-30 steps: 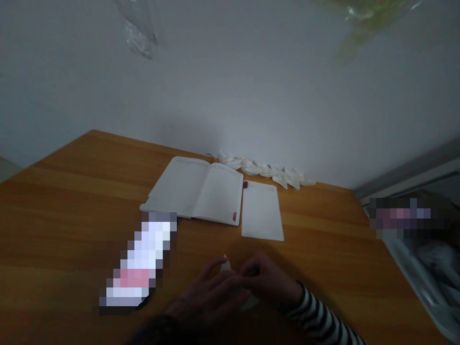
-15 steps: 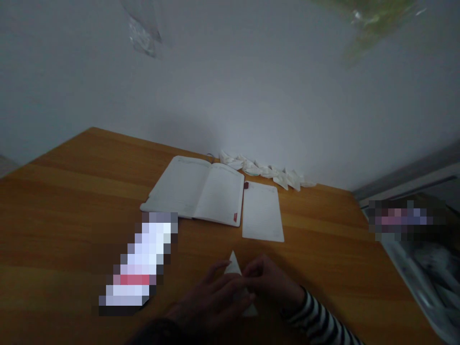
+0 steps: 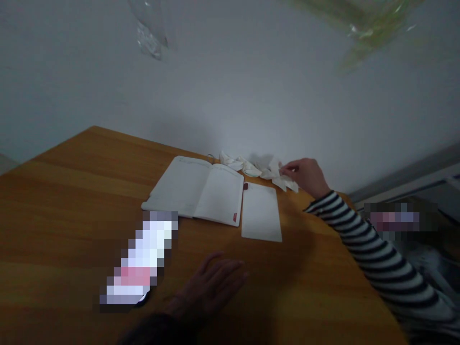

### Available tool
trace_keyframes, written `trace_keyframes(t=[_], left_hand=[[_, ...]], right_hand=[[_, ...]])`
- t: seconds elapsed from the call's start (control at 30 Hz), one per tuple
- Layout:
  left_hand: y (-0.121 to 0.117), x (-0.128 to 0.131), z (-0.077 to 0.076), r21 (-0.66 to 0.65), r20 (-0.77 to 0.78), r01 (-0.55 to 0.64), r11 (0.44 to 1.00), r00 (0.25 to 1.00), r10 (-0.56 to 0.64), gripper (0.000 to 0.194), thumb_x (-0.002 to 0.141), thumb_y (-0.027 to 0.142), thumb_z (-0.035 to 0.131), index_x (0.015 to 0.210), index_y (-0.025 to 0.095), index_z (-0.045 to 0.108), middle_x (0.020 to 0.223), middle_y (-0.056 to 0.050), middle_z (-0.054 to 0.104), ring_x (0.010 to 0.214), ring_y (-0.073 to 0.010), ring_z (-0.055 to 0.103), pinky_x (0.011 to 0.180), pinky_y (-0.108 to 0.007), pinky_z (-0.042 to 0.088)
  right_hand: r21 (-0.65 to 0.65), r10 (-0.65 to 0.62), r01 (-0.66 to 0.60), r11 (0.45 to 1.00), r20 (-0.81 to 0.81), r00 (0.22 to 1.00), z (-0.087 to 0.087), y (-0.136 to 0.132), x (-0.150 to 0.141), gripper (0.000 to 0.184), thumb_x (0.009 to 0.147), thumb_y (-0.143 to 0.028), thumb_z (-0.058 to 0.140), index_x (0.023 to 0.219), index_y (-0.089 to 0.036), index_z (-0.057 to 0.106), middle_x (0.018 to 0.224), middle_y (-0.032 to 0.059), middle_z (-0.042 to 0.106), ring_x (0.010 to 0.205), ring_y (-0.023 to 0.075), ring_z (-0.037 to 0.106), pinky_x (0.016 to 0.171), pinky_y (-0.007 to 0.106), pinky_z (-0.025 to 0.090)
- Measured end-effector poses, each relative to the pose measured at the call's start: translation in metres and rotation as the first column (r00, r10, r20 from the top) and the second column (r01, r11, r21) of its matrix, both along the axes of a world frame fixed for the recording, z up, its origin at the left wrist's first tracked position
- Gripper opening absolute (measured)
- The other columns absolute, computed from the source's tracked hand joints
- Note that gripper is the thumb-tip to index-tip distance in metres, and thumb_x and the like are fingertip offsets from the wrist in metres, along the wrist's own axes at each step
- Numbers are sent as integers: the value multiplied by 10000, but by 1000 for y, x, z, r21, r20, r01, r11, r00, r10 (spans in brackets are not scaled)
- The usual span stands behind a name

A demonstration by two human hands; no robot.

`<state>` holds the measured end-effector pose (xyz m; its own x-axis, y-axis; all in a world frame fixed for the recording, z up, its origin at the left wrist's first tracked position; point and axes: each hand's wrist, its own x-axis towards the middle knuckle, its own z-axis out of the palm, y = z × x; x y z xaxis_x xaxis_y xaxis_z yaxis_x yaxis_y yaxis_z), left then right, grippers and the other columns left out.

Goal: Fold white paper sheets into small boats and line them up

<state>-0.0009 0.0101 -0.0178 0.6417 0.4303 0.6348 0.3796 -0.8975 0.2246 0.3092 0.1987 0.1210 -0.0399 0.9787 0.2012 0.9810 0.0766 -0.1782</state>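
My right hand (image 3: 307, 176), in a striped sleeve, is at the back edge of the table by the wall. Its thumb and fingertips pinch a folded paper piece (image 3: 275, 167), held over a row of similar white folded papers (image 3: 249, 167). Where the held piece meets the others is hard to make out in the dim light. Low in the view, my left hand (image 3: 212, 285) rests over the wooden table with fingers stretched out and nothing in it.
An open notebook (image 3: 190, 187) lies mid-table with a loose white sheet (image 3: 261, 211) at its right. Left of my left hand is a pixelated phone-like object (image 3: 140, 258). A shelf with blurred items (image 3: 417, 258) stands beyond the table's right edge. The wall (image 3: 251, 86) rises behind.
My right hand has moved up and right to the row of papers, carrying the folded paper from between both hands. My left hand has let go and stays low.
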Motion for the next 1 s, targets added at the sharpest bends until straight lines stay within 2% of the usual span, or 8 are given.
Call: trace_keyframes(t=[0.1, 0.17, 0.3, 0.53, 0.8, 1.0], left_hand=[[1, -1, -4, 3, -12, 4, 1000, 1000, -4, 416, 947, 27, 379, 1303, 150, 553, 1139, -120, 671, 1121, -192, 584, 1088, -445, 398], [2, -1, -6, 5, -18, -2, 1000, 1000, 2, 400, 954, 41, 380, 1294, 152, 558, 1138, -124, 669, 1109, -192, 589, 1076, -446, 412], [1, 0, -5, -9, -17, -8, 1000, 1000, 8, 372, 963, 58, 379, 1274, 136, 567, 1127, -136, 669, 1105, -202, 588, 1053, -449, 432], [-1, 1, -3, -50, -70, 2, 999, 998, -5, 381, 971, 68, 374, 1309, 141, 534, 1137, -132, 669, 1111, -198, 583, 1058, -438, 431], [0, 1, -4, -51, -57, -8, 999, 998, 5, 371, 990, 74, 327, 1270, 126, 564, 1137, -128, 677, 1087, -199, 596, 1028, -419, 446], [0, 2, -2, -93, -69, -21, 995, 998, 15, 373, 995, 77, 317, 1272, 123, 563, 1130, -131, 677, 1084, -200, 593, 1001, -409, 465]], right_hand=[[-48, -48, 60, 997, 220, 974, 5, 44, -6, 192, 829, -342, 682, 897, -219, 813, 888, 96, 772, 824, 226, 670, 695, 287, 474], [-124, -44, 82, 989, 283, 958, -1, 63, -11, 185, 822, -336, 689, 914, -231, 810, 910, 91, 772, 843, 226, 675, 713, 291, 493], [-162, -42, 96, 982, 309, 950, -17, 82, -15, 148, 801, -327, 708, 859, -240, 812, 883, 91, 766, 835, 235, 684, 737, 322, 513], [-214, -32, 109, 971, 334, 942, -34, 97, -19, 173, 783, -284, 715, 894, -178, 796, 878, 128, 744, 823, 244, 688, 740, 339, 520], [-296, 6, 90, 951, 308, 951, -37, 102, -22, 152, 814, -284, 689, 791, -177, 795, 763, 95, 743, 714, 194, 681, 684, 282, 512], [-330, 18, 90, 940, 309, 951, -43, 106, -23, 139, 777, -242, 706, 840, -162, 801, 811, 110, 760, 713, 189, 682, 669, 269, 509]])
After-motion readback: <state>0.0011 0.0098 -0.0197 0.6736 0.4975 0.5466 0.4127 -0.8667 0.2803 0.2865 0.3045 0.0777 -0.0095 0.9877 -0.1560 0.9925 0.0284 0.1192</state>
